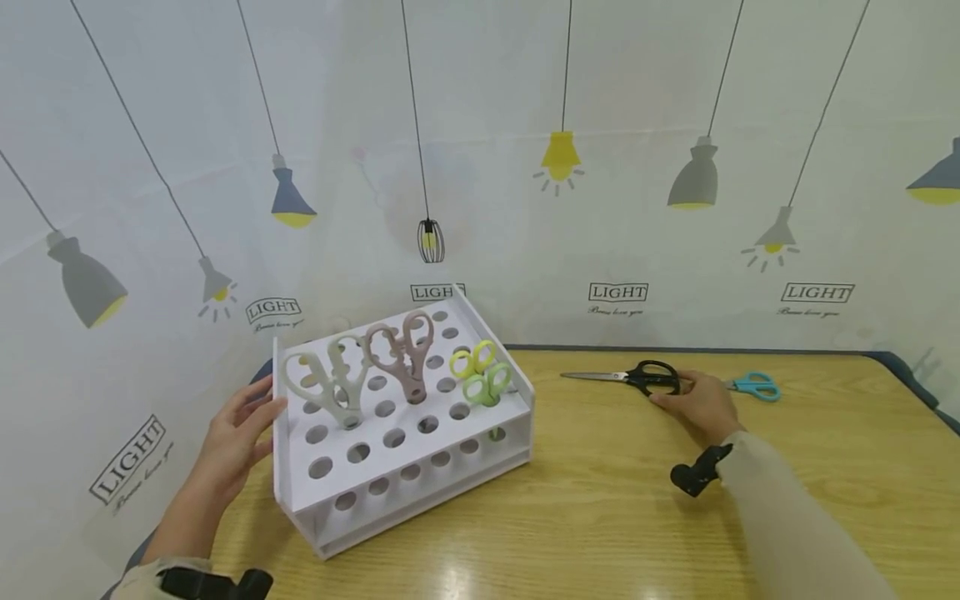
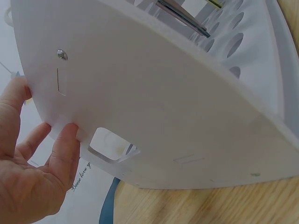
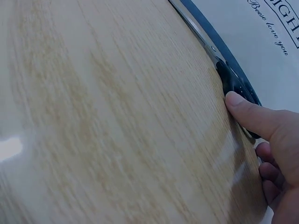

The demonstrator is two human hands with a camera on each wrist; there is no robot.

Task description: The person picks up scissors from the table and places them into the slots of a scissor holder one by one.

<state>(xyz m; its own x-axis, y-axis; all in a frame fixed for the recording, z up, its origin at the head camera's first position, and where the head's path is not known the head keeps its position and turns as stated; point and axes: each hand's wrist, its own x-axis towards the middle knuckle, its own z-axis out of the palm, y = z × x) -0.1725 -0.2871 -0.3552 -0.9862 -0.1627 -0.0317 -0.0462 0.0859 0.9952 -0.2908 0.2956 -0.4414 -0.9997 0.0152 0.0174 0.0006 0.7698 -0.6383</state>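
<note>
At the right of the head view, my right hand [image 1: 703, 407] pinches the handle of black-handled scissors [image 1: 654, 378]. They lie closed, blades pointing left. In the right wrist view the thumb [image 3: 250, 112] presses on the black handle, the other fingers curled below. Just beyond that hand are blue-handled scissors [image 1: 757, 386], their blades mostly hidden by it. My left hand [image 1: 228, 442] rests fingertips against the outer side panel [image 2: 140, 93] of a white holed rack [image 1: 412, 500]. In the rack stand pale grey [image 1: 347, 408], mauve [image 1: 411, 379], yellow [image 1: 472, 360] and green scissors [image 1: 487, 387], handles up.
The rack sits at an angle on a wood-grain table [image 1: 585, 517] with a dark blue edge. Behind it hangs a white cloth [image 1: 495, 183] printed with lamps, close against the table's back edge. A black wrist mount [image 1: 699, 471] sits on the right sleeve.
</note>
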